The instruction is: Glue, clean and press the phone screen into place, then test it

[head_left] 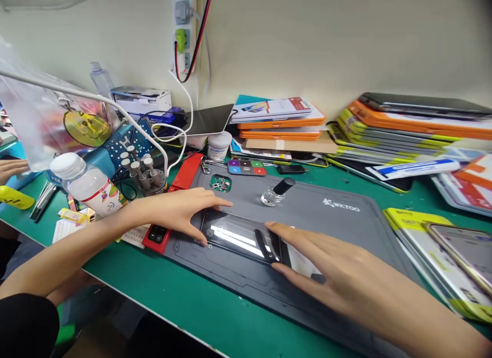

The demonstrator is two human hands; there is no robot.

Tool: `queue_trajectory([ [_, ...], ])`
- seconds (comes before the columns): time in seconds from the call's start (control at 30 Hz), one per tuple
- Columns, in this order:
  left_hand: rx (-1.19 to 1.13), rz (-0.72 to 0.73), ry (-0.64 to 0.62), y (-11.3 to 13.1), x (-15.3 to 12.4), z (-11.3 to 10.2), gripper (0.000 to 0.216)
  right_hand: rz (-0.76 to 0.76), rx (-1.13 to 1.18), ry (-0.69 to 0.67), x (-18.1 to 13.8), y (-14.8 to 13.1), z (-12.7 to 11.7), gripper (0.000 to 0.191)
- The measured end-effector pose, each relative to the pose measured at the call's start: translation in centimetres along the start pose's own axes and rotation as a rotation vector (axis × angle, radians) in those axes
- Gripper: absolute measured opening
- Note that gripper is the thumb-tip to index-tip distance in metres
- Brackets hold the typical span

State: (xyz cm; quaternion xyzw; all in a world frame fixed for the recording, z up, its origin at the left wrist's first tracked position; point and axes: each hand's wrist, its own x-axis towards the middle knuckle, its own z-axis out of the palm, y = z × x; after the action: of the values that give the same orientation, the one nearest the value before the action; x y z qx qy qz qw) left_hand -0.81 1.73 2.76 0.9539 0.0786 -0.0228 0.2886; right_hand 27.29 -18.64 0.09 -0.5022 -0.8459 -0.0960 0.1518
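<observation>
A dark smartphone [234, 237] lies on the grey work mat [261, 291], its glossy face up and reflecting white light strips. My left hand [184, 212] spans the phone's left end, thumb at the near edge and fingers at the far edge. Across its right end, my right hand [326, 260] grips with thumb and fingers on the two long edges. Something white [302, 260] shows partly under my right hand; what it is I cannot tell. Behind the phone, a small clear glass bottle with a black cap [274, 193] leans on its side.
A red device [157, 237] borders the mat's left side. Beyond it stand a plastic bottle [92, 186] and a holder of grey-handled tools [144, 171]. Boxed stacks [284, 122] line the wall. At right lies a phone [465, 250] on yellow packs. Another person's hand [13, 169] is far left.
</observation>
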Motion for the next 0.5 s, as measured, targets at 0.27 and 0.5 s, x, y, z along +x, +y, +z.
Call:
queue_trajectory([
  [0.27, 0.148, 0.016, 0.144, 0.2, -1.1, 1.1, 0.090, 0.027, 0.009, 0.007, -0.7, 0.3, 0.7, 0.048],
  [0.5, 0.209, 0.030, 0.147, 0.1, -1.0, 1.3, 0.086, 0.068, 0.066, -0.034, -0.7, 0.2, 0.4, 0.045],
])
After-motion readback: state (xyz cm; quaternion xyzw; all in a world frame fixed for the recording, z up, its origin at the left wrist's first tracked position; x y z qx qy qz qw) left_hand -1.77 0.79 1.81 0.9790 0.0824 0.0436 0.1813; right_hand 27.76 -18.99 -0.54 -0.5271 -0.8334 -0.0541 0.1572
